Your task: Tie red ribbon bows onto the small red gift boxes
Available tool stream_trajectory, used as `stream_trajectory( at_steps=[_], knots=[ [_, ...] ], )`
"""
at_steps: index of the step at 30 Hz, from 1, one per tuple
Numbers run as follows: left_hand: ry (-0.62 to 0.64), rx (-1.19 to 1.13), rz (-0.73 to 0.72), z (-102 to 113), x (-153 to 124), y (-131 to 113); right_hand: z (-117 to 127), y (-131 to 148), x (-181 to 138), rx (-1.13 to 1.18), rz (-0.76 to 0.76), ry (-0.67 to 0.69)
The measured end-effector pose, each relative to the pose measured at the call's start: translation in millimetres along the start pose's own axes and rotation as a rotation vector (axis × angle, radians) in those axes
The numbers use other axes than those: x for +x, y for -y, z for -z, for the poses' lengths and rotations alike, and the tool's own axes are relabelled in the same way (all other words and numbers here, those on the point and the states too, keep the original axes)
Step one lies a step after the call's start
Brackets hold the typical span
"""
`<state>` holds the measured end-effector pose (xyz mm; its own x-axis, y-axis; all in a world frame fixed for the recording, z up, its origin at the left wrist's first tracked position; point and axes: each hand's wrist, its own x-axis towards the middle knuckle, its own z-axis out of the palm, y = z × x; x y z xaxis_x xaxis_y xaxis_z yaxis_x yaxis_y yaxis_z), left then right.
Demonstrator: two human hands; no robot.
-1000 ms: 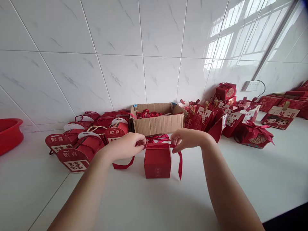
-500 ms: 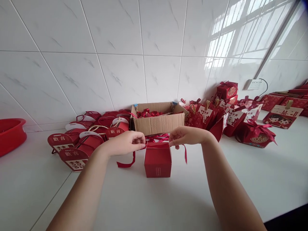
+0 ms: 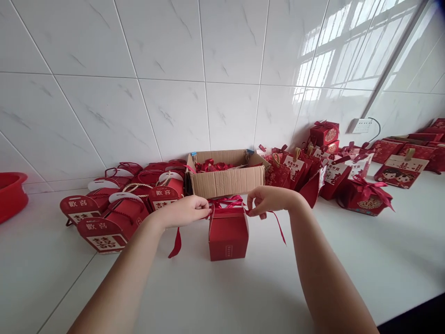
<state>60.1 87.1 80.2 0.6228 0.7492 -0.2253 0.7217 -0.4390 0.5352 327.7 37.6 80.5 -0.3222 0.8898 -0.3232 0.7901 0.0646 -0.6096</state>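
A red gift box (image 3: 228, 236) stands upright on the white counter in front of me, with a red ribbon (image 3: 176, 245) at its top. My left hand (image 3: 195, 207) is closed in a pinch at the box's upper left, and one ribbon tail hangs below it. At the upper right, my right hand (image 3: 266, 202) pinches the ribbon too, and its thin tail slants down to the right. More looped red ribbon shows behind the box top. The fingertips partly hide where the ribbon meets the box.
Behind the box sits an open cardboard carton (image 3: 227, 182) with red ribbons inside. Several handled red boxes (image 3: 104, 229) stand at left, near a red basin (image 3: 12, 197). More red boxes, some with bows (image 3: 368, 197), fill the right side. A power strip (image 3: 359, 125) is against the wall.
My right hand has shifted slightly down and outward from the box, and its ribbon tail swings right. The left tail now hangs straighter. The view has shifted slightly.
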Motion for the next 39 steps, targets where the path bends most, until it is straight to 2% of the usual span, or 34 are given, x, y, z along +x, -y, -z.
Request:
stream_trajectory(
  at_steps=[16,28,36,39],
  knots=[
    [0.189,-0.011,0.019,1,0,0,-6,-9,23,-0.004,-0.001,0.077],
    [0.144,0.030,-0.002,-3,1,-2,-8,-10,26,-0.044,-0.028,0.113],
    [0.033,0.211,0.031,-22,3,-19,-11,-6,28,-0.067,-0.063,0.129],
    [0.037,0.226,0.043,-22,3,-19,-12,-7,29,-0.086,-0.074,0.138]
  ],
)
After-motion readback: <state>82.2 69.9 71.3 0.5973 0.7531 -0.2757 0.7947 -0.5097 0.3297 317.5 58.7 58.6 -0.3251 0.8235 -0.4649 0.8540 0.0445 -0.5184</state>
